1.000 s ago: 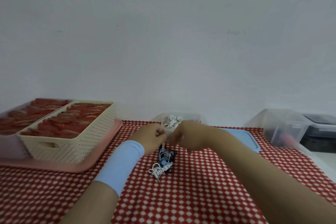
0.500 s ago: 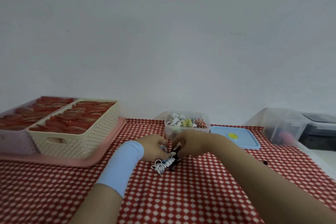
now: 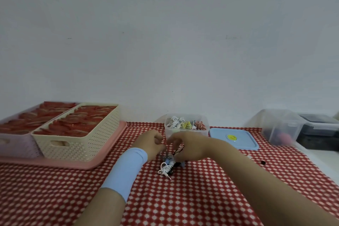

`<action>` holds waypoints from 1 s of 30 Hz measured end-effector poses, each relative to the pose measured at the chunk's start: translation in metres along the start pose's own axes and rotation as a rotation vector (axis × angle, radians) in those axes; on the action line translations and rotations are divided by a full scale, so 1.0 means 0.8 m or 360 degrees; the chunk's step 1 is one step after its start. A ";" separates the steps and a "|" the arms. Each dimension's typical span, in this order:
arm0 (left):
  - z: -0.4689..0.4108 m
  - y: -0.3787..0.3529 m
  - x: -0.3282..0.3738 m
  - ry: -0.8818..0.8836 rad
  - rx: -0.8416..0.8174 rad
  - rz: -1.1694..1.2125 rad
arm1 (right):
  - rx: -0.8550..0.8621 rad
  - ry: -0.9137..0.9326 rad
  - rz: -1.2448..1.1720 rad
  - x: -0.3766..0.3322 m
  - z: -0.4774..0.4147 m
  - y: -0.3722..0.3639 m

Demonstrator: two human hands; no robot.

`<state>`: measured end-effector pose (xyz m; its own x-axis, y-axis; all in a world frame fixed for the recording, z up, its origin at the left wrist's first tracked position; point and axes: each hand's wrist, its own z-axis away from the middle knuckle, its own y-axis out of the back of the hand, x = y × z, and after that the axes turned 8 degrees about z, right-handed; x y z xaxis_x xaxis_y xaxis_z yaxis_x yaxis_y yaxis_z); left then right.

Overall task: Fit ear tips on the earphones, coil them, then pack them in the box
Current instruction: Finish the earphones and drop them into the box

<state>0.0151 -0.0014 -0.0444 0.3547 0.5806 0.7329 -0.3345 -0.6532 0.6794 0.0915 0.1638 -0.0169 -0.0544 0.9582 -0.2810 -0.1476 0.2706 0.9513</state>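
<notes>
A small pile of earphones (image 3: pixel 168 167), with white, blue and black cords, lies on the red checked cloth in front of me. My right hand (image 3: pixel 185 146) is just above the pile and pinches a dark earphone cord (image 3: pixel 179 149) that rises from it. My left hand (image 3: pixel 150 143), with a light blue wristband, sits close to the left of the pile with curled fingers. Whether it holds anything is hidden. Behind the hands stands the clear box (image 3: pixel 187 130) holding several coiled earphones.
The box's blue lid (image 3: pixel 233 138) lies to its right. A cream basket (image 3: pixel 78 134) of red packs sits on a pink tray (image 3: pixel 73 164) at the left. A clear tub (image 3: pixel 280 128) and a black case (image 3: pixel 319 128) stand at the right. A tiny black piece (image 3: pixel 263 162) lies on the cloth.
Both hands came down from in front of the clear box to the earphone pile. The white cord they pinched between them is gone from their fingers, and the right hand now pinches a dark cord.
</notes>
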 end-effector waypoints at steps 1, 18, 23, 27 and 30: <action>0.003 0.002 -0.005 -0.0022 0.0086 -0.0078 | 0.0080 0.0005 0.0030 -0.002 -0.001 -0.005; 0.055 0.027 -0.012 -0.0049 -0.0088 -0.0013 | 0.0384 -0.0006 -0.0239 -0.018 -0.005 -0.009; 0.052 0.024 0.012 -0.0184 -0.0065 0.0015 | 0.0574 -0.0043 -0.0636 -0.008 0.008 0.013; 0.046 0.014 0.032 -0.0263 0.0034 -0.0075 | 0.0663 -0.0080 -0.0782 0.004 0.023 0.026; 0.047 0.012 0.038 -0.0272 -0.0037 -0.0060 | 0.0588 -0.0076 -0.0843 0.010 0.029 0.028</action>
<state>0.0558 -0.0082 -0.0173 0.5100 0.5120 0.6912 -0.3374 -0.6201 0.7083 0.1110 0.1800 0.0049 -0.0224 0.6868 -0.7265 0.2078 0.7140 0.6685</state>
